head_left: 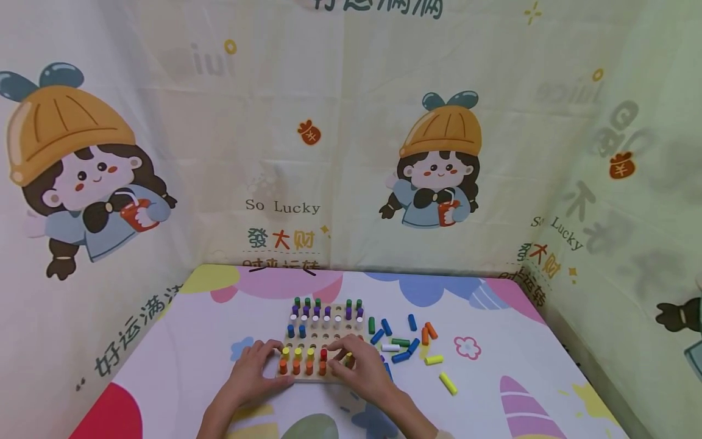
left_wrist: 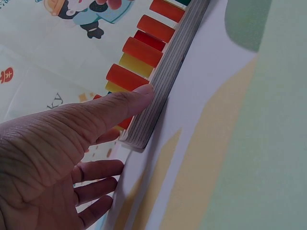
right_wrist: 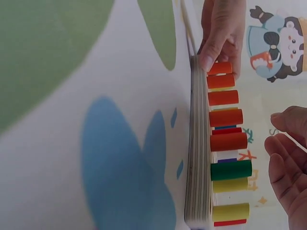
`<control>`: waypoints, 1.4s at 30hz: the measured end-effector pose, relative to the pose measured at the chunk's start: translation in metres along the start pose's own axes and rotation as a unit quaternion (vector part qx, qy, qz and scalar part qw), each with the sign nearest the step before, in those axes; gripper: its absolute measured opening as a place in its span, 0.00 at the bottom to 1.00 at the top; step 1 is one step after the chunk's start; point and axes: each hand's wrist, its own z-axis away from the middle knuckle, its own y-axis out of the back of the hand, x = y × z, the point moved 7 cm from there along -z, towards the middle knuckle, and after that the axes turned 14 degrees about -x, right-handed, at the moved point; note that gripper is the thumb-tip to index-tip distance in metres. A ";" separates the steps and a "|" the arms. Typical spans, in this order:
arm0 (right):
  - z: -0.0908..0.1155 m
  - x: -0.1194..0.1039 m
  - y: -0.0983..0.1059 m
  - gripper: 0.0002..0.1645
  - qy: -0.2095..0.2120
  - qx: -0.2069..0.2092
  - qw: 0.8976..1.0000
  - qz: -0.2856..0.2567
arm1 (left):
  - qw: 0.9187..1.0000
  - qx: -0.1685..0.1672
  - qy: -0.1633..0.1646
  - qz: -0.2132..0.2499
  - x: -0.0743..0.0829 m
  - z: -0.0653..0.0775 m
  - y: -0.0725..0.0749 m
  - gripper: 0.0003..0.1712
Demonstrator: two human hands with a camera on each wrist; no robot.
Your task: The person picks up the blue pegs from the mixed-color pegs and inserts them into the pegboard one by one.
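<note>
A wooden pegboard [head_left: 317, 380] carries rows of coloured pegs. My left hand [head_left: 253, 373] holds its left front corner, thumb on the front edge [left_wrist: 165, 81] and index finger along the side; the other fingers are loosely bent. My right hand [head_left: 359, 369] hovers over the right front part, covering some pegs there. Its fingers [right_wrist: 288, 153] are parted above the peg tops with nothing visible between them. A red peg [head_left: 323, 354] near its fingertips stands beside yellow pegs [head_left: 298, 353], behind orange pegs [head_left: 309, 368]. A green peg [right_wrist: 231, 170] also stands in the front row.
Loose pegs lie right of the board, among them a yellow peg [head_left: 448, 383], a green peg [head_left: 400, 342], an orange peg [head_left: 431, 330] and several blue pegs [head_left: 412, 322]. Farther back on the board stand blue, white, purple and green pegs. A printed curtain [head_left: 351, 152] hangs behind the table.
</note>
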 end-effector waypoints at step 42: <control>0.061 0.052 0.048 0.14 -0.120 0.049 0.991 0.034 | 1.000 -0.005 0.000 -0.004 0.001 0.000 0.001 0.41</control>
